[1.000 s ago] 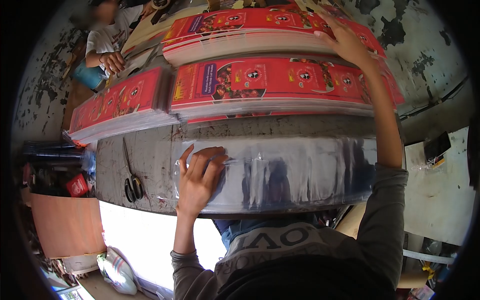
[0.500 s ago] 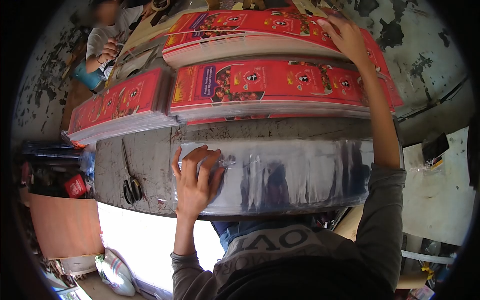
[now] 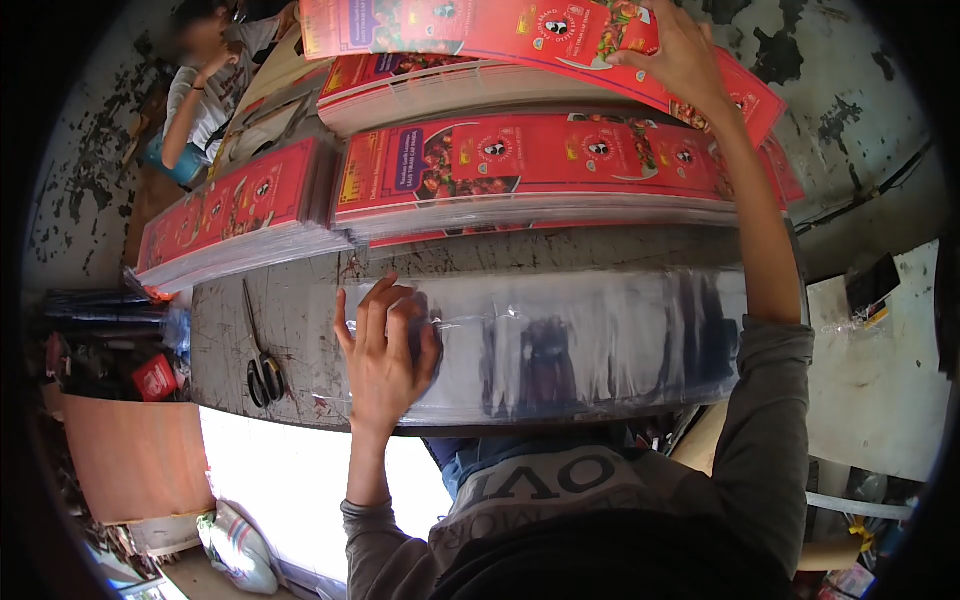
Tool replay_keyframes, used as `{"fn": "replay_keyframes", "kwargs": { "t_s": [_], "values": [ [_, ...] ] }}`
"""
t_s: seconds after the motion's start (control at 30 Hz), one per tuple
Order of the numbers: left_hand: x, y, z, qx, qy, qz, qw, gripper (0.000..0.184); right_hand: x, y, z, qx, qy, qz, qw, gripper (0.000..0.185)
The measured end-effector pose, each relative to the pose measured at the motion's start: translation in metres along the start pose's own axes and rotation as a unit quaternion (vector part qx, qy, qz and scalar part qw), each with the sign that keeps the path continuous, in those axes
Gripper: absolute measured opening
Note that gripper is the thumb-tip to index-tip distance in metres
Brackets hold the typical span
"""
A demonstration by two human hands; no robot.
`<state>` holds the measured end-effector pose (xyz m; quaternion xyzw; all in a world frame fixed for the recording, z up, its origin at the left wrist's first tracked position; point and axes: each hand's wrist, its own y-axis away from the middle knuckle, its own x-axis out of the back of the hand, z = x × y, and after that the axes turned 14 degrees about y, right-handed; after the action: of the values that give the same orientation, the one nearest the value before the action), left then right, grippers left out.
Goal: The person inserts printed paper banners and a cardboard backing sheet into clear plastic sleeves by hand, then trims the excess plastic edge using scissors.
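My right hand (image 3: 690,68) grips a long red printed card strip (image 3: 560,35) by its edge, thumb on the near side. The strip is lifted and bowed above the far stack of similar red cards (image 3: 420,92), with its left end raised. My left hand (image 3: 380,360) lies on the left end of a pile of clear plastic sleeves (image 3: 600,340), fingers bent but apart. A second stack of red cards (image 3: 540,165) sits between the sleeves and the far stack.
Black-handled scissors (image 3: 264,375) lie on the worn table (image 3: 220,340), left of the sleeves. Another stack of red cards (image 3: 230,205) stands at the left. Across the table sits another person (image 3: 205,100), one hand raised. A white sack (image 3: 240,550) is on the floor.
My right hand has lifted the top strip off the far stack, its left end rising most. My left hand has slid slightly left on the sleeves. The other person's hand has risen.
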<state>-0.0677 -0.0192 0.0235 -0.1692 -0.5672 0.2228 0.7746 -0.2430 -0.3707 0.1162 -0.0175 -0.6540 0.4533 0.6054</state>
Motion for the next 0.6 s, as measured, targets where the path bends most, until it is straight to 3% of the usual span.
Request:
{"fn": "replay_keyframes", "kwargs": {
  "t_s": [0.1, 0.13, 0.2, 0.27, 0.33, 0.4, 0.47, 0.53, 0.6],
  "values": [
    [0.007, -0.002, -0.002, -0.025, -0.04, -0.015, 0.999, 0.024, 0.037, 0.01, -0.01, 0.066, 0.051, 0.08, 0.993, 0.087],
    [0.012, -0.003, -0.003, -0.034, -0.077, -0.027, 0.996, 0.027, 0.053, 0.015, -0.015, 0.092, 0.029, 0.049, 0.994, 0.07],
    [0.024, -0.008, -0.008, -0.038, -0.09, -0.025, 0.995, 0.03, 0.067, 0.026, -0.025, 0.116, 0.006, 0.017, 0.993, 0.052],
    [0.035, -0.012, -0.019, -0.011, -0.124, -0.01, 0.992, 0.033, 0.07, 0.035, -0.034, 0.122, -0.065, -0.089, 0.986, 0.061],
    [0.043, -0.013, -0.033, -0.028, -0.124, -0.001, 0.992, 0.029, 0.065, 0.048, -0.048, 0.151, -0.097, -0.041, 0.983, 0.055],
    [0.044, -0.008, -0.048, -0.019, -0.008, -0.015, 1.0, 0.024, 0.067, 0.057, -0.066, 0.181, -0.181, -0.093, 0.962, 0.052],
    [0.04, -0.003, -0.056, -0.04, 0.029, -0.003, 0.999, 0.021, 0.071, 0.062, -0.085, 0.178, -0.213, -0.091, 0.956, 0.051],
    [0.027, 0.007, -0.067, -0.067, 0.131, 0.071, 0.987, 0.024, 0.072, 0.062, -0.105, 0.178, -0.243, -0.087, 0.949, 0.051],
    [0.021, 0.009, -0.07, -0.077, 0.129, 0.074, 0.986, 0.024, 0.072, 0.057, -0.123, 0.171, -0.251, -0.047, 0.952, 0.052]
  ]
}}
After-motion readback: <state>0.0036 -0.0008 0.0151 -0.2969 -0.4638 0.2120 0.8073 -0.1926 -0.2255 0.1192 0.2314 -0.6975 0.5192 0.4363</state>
